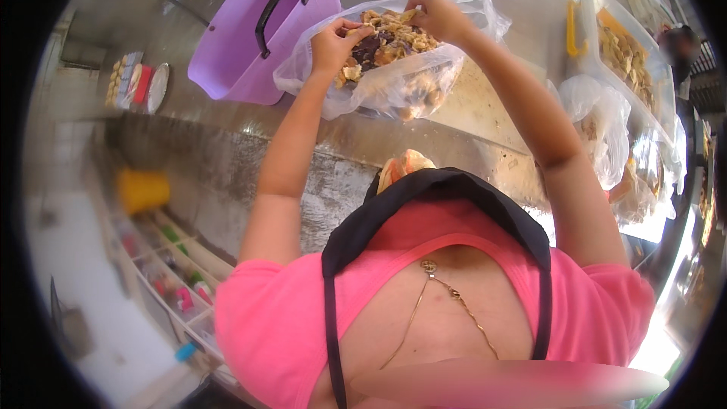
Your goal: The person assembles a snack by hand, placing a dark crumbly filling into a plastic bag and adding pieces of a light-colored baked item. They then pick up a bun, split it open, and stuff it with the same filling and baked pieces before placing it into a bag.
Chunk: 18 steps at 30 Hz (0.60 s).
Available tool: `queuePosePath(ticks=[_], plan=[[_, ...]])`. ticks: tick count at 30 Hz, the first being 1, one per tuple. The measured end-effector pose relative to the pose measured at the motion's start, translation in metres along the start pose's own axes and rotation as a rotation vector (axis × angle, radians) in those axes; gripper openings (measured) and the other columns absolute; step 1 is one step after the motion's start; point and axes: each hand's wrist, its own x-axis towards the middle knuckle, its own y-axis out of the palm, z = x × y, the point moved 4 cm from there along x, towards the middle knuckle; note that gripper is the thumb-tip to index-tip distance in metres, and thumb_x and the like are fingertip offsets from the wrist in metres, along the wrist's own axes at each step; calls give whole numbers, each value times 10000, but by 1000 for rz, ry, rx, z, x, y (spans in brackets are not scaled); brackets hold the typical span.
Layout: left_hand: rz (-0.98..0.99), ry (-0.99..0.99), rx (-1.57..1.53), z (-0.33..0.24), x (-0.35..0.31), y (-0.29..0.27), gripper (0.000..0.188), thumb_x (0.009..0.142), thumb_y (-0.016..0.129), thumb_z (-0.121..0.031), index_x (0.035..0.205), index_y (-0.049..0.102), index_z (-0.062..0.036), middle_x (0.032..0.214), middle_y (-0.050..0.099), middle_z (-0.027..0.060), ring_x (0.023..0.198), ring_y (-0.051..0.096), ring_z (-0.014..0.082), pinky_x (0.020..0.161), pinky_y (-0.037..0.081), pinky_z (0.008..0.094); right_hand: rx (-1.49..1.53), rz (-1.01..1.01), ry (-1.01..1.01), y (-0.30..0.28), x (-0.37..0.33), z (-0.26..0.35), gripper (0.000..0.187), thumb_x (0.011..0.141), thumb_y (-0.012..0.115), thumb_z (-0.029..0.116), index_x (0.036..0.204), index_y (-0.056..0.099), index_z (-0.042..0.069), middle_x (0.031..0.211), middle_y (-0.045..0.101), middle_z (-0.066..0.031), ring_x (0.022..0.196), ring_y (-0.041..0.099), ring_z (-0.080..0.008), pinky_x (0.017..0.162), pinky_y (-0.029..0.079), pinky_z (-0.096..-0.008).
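Note:
A clear plastic bag (409,79) stands open on the metal counter, filled with broken dried pieces (386,42) in pale, brown and dark colours. My left hand (333,47) is over the bag's left side, thumb and fingers pinched together just above the pieces. On the far right side of the opening, my right hand (441,19) has its fingers closed at a pale yellowish piece. What exactly either hand pinches is too small to make out. A purple bin (227,53) with a black handle leans close to the bag's left side.
At the right stands a clear plastic tub (651,95) with a yellow handle, holding flat brown pieces. Before it sits a knotted plastic bag (602,125). Farther left are small stacked packs (136,83); below, a yellow container (142,189) and a compartmented rack (170,280).

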Motion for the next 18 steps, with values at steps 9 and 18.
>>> queuePosePath(ticks=[9, 18], plan=[[49, 53, -183, 18, 18, 7, 171, 751, 747, -147, 883, 667, -74, 621, 630, 21, 560, 534, 56, 538, 407, 223, 58, -59, -84, 6, 2, 2, 234, 716, 645, 188, 943, 673, 139, 810, 638, -167, 776, 607, -291, 722, 473, -371], [49, 110, 78, 1, 21, -2, 300, 697, 756, -49, 968, 630, -76, 880, 676, 45, 782, 629, 119, 704, 490, 248, 107, 172, -25, 18, 12, 2, 388, 687, 416, -60, 881, 720, 83, 980, 640, -129, 638, 602, -195, 593, 487, -297]])
